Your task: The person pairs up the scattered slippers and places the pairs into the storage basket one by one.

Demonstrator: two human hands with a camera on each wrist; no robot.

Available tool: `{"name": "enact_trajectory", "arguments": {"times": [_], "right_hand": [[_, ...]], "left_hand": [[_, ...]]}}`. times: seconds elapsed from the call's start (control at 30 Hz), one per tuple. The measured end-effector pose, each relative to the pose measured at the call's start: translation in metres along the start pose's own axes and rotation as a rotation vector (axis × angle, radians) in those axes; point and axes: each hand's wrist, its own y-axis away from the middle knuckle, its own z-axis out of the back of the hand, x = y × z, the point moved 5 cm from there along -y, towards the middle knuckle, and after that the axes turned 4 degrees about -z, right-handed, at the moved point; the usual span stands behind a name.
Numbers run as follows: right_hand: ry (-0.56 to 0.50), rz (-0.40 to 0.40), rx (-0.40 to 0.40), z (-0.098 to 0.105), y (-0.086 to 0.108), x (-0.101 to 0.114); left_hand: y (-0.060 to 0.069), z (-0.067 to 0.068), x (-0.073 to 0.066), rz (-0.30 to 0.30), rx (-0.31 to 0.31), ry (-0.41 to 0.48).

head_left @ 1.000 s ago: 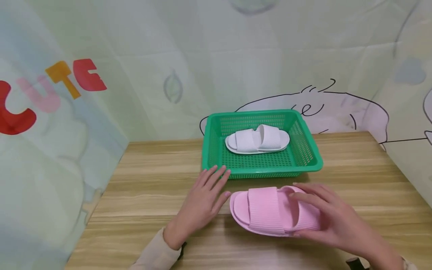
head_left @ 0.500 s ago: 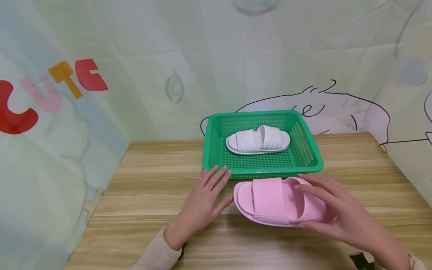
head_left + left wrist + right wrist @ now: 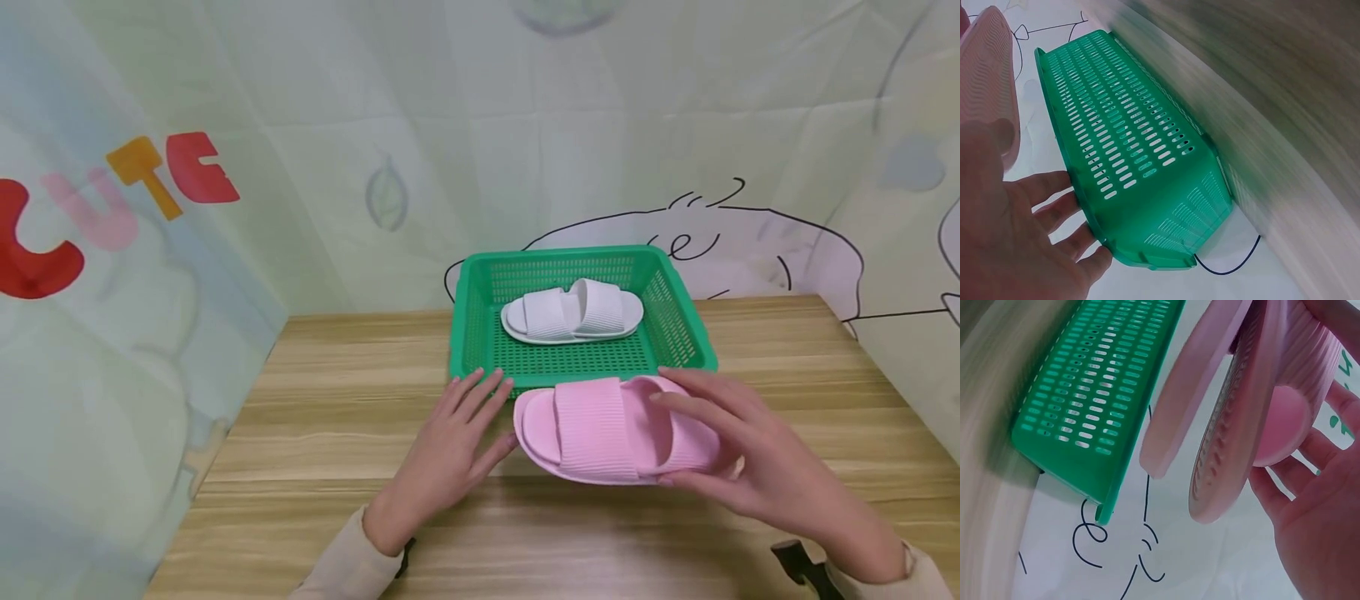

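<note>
My right hand (image 3: 757, 454) grips the heel end of a pink slipper (image 3: 596, 429), thumb below and fingers above, in front of the green basket (image 3: 466, 325). In the right wrist view a second pink slipper (image 3: 1179, 419) shows against the sole of the first, so the hand carries a pair. They hang above the table, toes to the left. My left hand (image 3: 442, 458) has its fingers spread, their tips touching the basket's near left rim; its thumb is close to the slipper's toe. A white slipper (image 3: 547, 312) lies inside the basket, toe to the left.
The basket stands at the back of a wood-grain table (image 3: 352, 400), near a printed cloth backdrop (image 3: 322, 167). Bare tabletop shows left and right of the basket. A dark strap piece (image 3: 798, 567) sits at my right wrist.
My right hand has raised the pink slippers and carried them away from me, nearer the basket; they now overlap its front edge in the head view. My left hand has stayed almost still.
</note>
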Motion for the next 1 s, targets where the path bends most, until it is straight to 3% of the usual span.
{"name": "enact_trajectory", "arguments": {"times": [0.27,1.0], "right_hand": [[-0.014,0.018,0.014,0.001,-0.012,-0.002],[-0.006,0.063,-0.015,-0.001,-0.045,-0.011]], "left_hand": [[-0.001,-0.001,0.001,0.025,0.042,0.003],[-0.001,-0.001,0.003,0.015,0.034,-0.005]]}}
